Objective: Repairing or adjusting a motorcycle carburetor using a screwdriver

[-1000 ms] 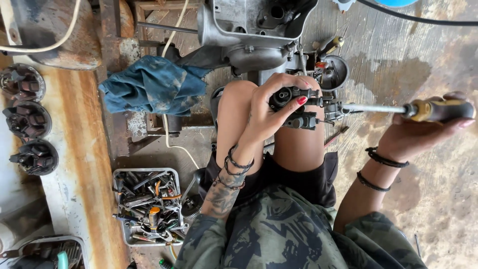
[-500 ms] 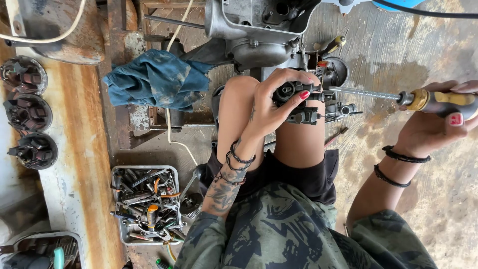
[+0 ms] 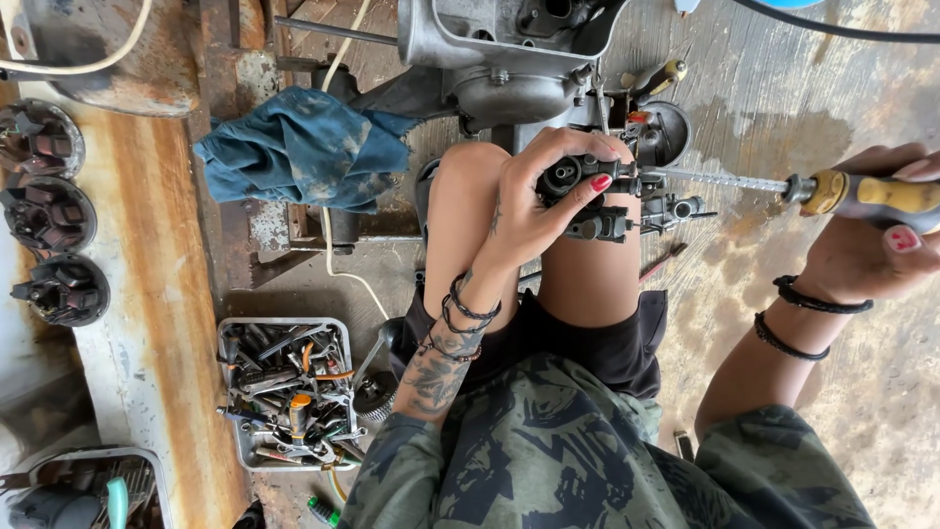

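Observation:
My left hand (image 3: 534, 211) grips a small dark metal carburettor (image 3: 599, 201) and holds it against my bare knees. My right hand (image 3: 876, 250) is closed round the yellow-and-black handle of a long screwdriver (image 3: 862, 193). The screwdriver's shaft (image 3: 720, 179) runs level to the left, and its tip meets the right side of the carburettor. Both wrists wear dark bracelets. My camouflage shirt fills the bottom of the view.
A grey engine casing (image 3: 509, 49) stands just beyond my knees. A blue rag (image 3: 299, 147) lies to the left on a rusty frame. A metal tray of assorted tools (image 3: 289, 392) sits by my left elbow. Three round dark parts (image 3: 49, 211) line the left edge.
My right hand and the screwdriver handle have shifted further right and slightly up. My left hand keeps the same grip on the carburettor over my knees.

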